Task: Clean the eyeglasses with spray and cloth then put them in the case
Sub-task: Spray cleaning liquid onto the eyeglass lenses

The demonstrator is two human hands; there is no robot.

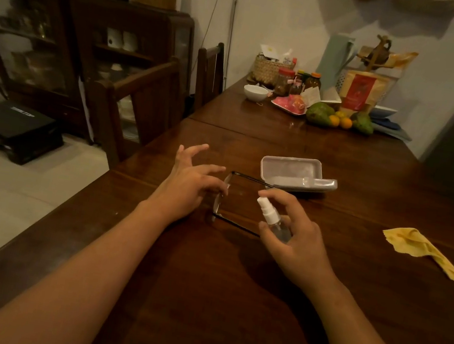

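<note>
The glasses are lying unfolded on the table, their thin dark temples stretching rightward and their front standing on edge at the left end. The spray, a small clear bottle with a white pump, is tilting leftward in the right hand, above the temples. The case, pale and rigid, is sitting open just beyond the glasses. The yellow cloth is lying crumpled well off to the right.
</note>
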